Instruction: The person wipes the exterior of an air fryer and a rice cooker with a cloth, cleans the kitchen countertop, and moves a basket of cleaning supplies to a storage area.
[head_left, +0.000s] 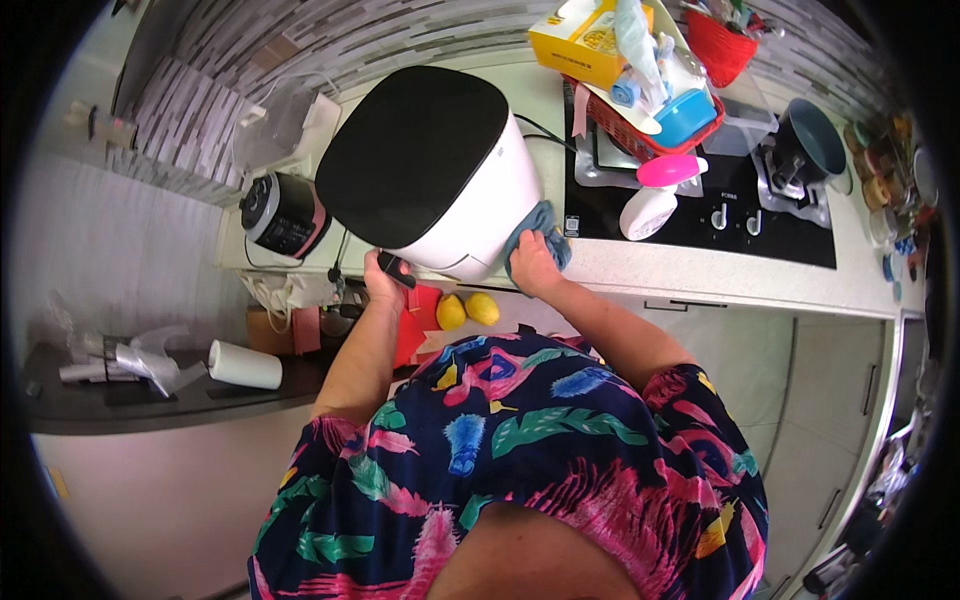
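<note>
A white air fryer (480, 202) with a black top stands on the pale countertop before me. My left hand (384, 279) is closed around its black handle (396, 268) at the front. In my right hand (535, 264) is a bunched blue-grey cloth (553, 238), pressed against the fryer's lower right side. The fingers of that hand are partly sunk in the folds. On the hob to the right, a white spray bottle (648, 213) with a pink head lies near the front edge.
A black multicooker (285, 214) stands left of the fryer. On the black gas hob (694, 229) are a red basket (630, 135) of packages and a dark saucepan (810, 142). Two yellow fruits (481, 308) lie below the counter edge. A paper roll (245, 365) rests on the left ledge.
</note>
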